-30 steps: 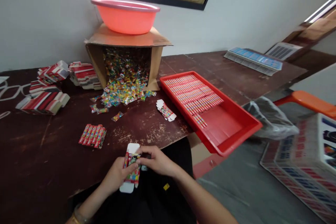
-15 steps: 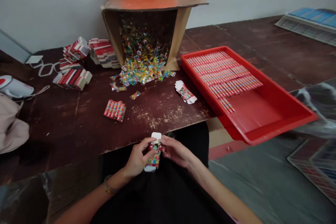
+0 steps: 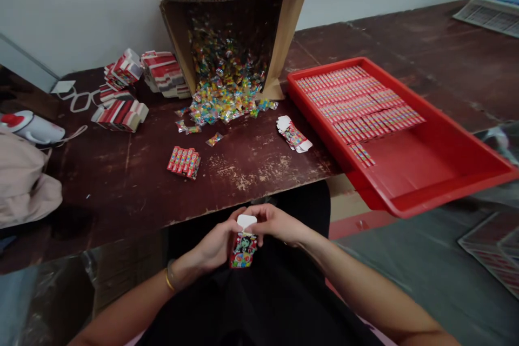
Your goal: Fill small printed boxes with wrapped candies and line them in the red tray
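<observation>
Both hands, left hand [image 3: 214,243] and right hand [image 3: 275,224], have fingers clamped on a small red printed carton [image 3: 243,248] over the lap, below the dark wooden counter [image 3: 121,194] edge. Beyond lie spilled colourful sweets [image 3: 227,105] and a red plastic tray [image 3: 430,173].

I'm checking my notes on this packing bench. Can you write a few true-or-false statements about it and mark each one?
1. Both hands hold one small printed carton. True.
2. The red plastic tray is full. False: rows of packets fill only its far part.
3. The tipped brown cardboard box spills colourful wrapped sweets. True.
4. The left hand rests on the dark wooden table. False: it is below the table edge, over the lap.
</observation>
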`<action>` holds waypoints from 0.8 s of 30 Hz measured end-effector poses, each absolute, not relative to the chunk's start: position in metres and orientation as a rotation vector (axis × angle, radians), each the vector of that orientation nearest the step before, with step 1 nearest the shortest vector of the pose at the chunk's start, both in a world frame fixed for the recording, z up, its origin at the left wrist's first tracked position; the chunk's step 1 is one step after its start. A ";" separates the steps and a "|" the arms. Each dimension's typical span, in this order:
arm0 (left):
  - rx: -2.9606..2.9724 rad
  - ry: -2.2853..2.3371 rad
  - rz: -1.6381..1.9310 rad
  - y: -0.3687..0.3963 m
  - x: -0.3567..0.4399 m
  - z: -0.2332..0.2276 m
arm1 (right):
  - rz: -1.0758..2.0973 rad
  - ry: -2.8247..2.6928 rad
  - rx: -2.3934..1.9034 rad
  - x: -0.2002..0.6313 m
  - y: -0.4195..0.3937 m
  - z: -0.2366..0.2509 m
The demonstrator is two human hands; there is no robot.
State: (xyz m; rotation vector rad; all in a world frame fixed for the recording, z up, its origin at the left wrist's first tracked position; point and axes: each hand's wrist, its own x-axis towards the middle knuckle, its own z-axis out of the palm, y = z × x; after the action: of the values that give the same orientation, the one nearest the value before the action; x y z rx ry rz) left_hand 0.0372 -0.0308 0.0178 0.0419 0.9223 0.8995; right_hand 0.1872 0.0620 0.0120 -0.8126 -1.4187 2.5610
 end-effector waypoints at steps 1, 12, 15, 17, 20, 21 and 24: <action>0.022 0.879 0.854 -0.030 0.037 0.017 | 2.432 -1.559 -0.809 0.186 0.062 0.015; 0.134 0.739 0.900 -0.044 0.030 0.011 | 2.058 -1.770 -0.902 0.186 0.054 0.017; 0.178 0.765 0.914 -0.049 0.028 0.008 | 1.815 -1.924 -0.793 0.189 0.052 0.017; 0.166 0.777 0.953 -0.052 0.029 0.006 | 1.691 -2.025 -0.686 0.193 0.049 0.017; 0.121 0.801 0.980 -0.052 0.033 0.003 | 1.567 -2.153 -0.616 0.199 0.040 0.015; 0.131 0.837 0.986 -0.051 0.033 0.003 | 1.562 -2.179 -0.629 0.199 0.035 0.013; 0.332 1.051 1.064 -0.042 0.024 0.006 | 1.717 -2.034 -0.753 0.197 0.018 0.000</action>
State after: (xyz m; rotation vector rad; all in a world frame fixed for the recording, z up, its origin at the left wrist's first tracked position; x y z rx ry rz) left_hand 0.0239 -0.0422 0.0063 0.3324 1.0514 1.0639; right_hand 0.1965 0.0180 -0.0003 -0.7535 -2.0345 1.7167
